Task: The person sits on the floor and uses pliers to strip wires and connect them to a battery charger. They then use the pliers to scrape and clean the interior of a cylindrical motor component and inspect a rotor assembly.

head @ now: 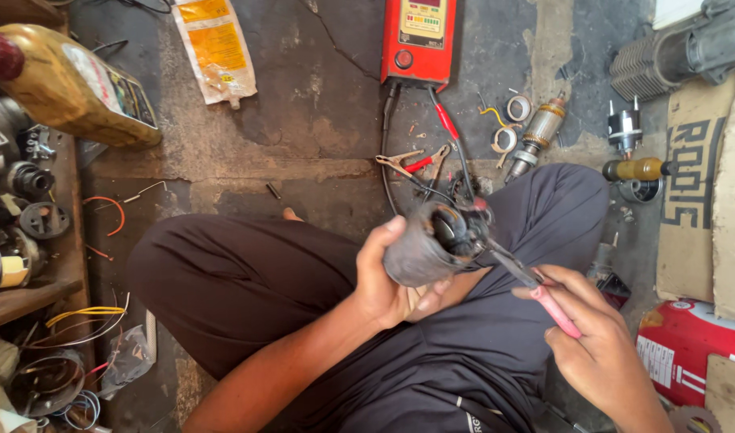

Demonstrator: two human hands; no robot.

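Left hand (383, 277) grips motor housing (419, 252) (open end up-right); right hand (596, 333) clamps pliers (528, 281), nose up-left.

Single head camera, looking steeply down, close over lap and workshop floor (303, 120).

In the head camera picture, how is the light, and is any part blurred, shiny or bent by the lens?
Head view: soft, even daylight with weak shadows; the left hand, grey motor housing and right hand with pink-handled pliers are fairly sharp; mild glare on the yellow oil bottle; wide-lens bending at the edges, for instance the cardboard.
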